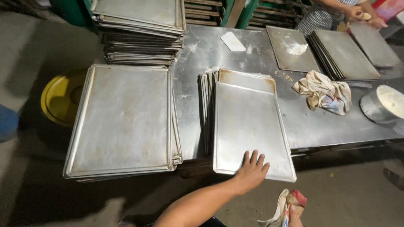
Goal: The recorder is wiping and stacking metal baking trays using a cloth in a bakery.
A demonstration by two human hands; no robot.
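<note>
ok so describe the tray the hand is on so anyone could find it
On the steel table, find the middle stack of trays by the near edge. It is the top tray, under the left hand, and unlike its neighbours it juts over the table's edge.

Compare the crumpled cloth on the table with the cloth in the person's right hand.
The crumpled cloth on the table lies loose in a heap, untouched; the cloth in the right hand hangs gripped below the table edge. The table one shows whole; the held one is cut off by the frame. Both are pale, patterned and rumpled.
</note>
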